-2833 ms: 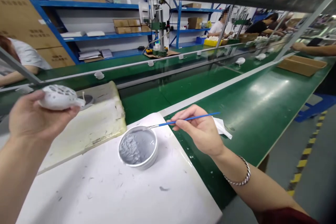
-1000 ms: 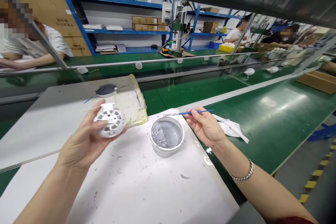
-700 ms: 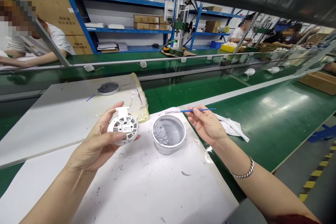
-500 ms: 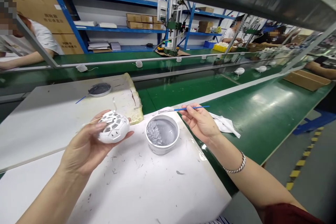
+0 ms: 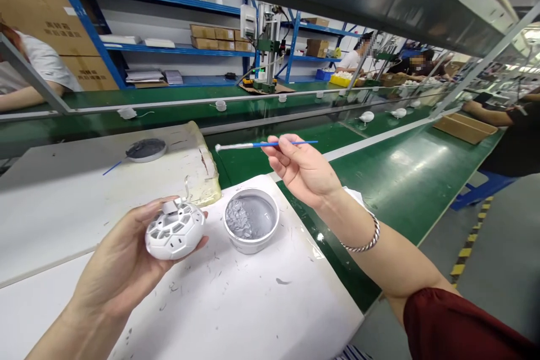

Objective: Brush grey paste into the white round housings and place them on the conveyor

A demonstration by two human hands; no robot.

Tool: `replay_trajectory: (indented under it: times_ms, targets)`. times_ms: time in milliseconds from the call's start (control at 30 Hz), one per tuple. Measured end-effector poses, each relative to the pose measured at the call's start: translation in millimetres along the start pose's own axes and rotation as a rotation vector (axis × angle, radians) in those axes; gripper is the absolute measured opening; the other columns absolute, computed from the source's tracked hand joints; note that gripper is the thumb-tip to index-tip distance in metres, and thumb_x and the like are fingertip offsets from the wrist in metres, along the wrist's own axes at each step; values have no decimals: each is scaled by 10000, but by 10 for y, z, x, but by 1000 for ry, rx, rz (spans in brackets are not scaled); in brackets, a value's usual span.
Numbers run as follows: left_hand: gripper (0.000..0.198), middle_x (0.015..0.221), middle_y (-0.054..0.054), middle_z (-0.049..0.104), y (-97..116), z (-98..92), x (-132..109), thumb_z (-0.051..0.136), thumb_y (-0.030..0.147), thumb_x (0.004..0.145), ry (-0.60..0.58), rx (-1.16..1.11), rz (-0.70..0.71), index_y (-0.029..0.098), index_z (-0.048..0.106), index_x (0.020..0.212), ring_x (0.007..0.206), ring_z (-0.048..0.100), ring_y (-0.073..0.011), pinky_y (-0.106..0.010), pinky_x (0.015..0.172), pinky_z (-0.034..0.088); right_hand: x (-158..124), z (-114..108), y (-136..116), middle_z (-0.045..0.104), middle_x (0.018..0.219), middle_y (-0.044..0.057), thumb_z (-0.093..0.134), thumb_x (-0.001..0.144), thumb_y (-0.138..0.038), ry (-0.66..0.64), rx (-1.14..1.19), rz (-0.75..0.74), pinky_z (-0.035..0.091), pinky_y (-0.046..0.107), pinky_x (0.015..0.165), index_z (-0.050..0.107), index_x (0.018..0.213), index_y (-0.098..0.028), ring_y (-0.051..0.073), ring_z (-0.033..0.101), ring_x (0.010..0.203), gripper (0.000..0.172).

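My left hand (image 5: 126,253) is wrapped round a white rounded plastic housing (image 5: 179,236) with cut-out openings and a small white part standing up at its top. My right hand (image 5: 299,171) pinches a thin blue-handled brush (image 5: 261,145), held nearly level, its pale tip pointing left. Below and between the hands stands a round white tub (image 5: 252,246) of grey paste (image 5: 257,215), lumpy on its left side and smooth on the right. The brush tip is in the air, apart from both tub and housing.
White paper (image 5: 236,304) with grey smears covers the bench under the tub. On a white board at left lies a dish of dark paste (image 5: 145,149) with a blue stick (image 5: 112,167). Several white parts (image 5: 367,117) sit along the green line. A white cloth (image 5: 353,196) shows behind my right wrist.
My right hand has raised the brush and moved it left, away from above the tub. The housing sits lower and farther left in view, its small top part now upright. The view has shifted right.
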State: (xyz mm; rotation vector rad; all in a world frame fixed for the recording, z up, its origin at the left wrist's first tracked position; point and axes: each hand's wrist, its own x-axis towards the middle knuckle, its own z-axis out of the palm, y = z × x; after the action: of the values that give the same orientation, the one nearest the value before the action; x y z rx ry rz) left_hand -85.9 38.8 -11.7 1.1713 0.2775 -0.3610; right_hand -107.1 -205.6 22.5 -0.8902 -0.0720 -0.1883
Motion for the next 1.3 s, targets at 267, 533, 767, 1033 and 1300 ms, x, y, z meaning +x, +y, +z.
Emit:
replay_trajectory:
  times_ms: [267, 533, 767, 1033, 1300]
  targets:
    - [199, 1112, -157, 657, 17, 82, -106, 542, 159, 797, -49, -117, -51, 131, 683, 935, 839, 659, -297, -567, 610, 562, -144, 293, 313, 731, 827, -25, 715, 798, -203, -161, -171, -21, 601, 138, 644, 604, 794, -180, 89, 716, 776, 114]
    - [197, 1092, -158, 639, 28, 72, -132, 632, 183, 713, -35, -115, -23, 110, 677, 890, 816, 629, -283, -537, 592, 571, -251, 228, 449, 728, 821, -12, 709, 807, -210, -183, -340, -123, 606, 148, 645, 605, 813, -170, 84, 712, 736, 112]
    - [429, 1100, -134, 646, 1, 36, -160, 687, 113, 598, -102, -84, -10, 155, 629, 1022, 862, 620, -264, -488, 664, 582, -336, 203, 385, 719, 810, 5, 715, 800, -212, -173, -458, -172, 608, 174, 655, 590, 806, -166, 94, 706, 703, 133]
    - [575, 1055, -86, 651, -8, 43, -200, 658, 74, 562, -120, 0, 24, 183, 601, 1123, 843, 609, -235, -460, 711, 583, -381, 188, 378, 713, 830, 2, 699, 811, -203, -217, -488, -194, 610, 199, 665, 592, 802, -175, 97, 700, 707, 112]
    - [654, 1046, -110, 646, 18, 11, -134, 663, 48, 489, -99, -24, 37, 172, 612, 1129, 908, 602, -284, -504, 720, 578, -341, 100, 24, 722, 868, -29, 654, 850, -147, -121, -490, -568, 621, 194, 651, 594, 870, -205, 118, 717, 796, 86]
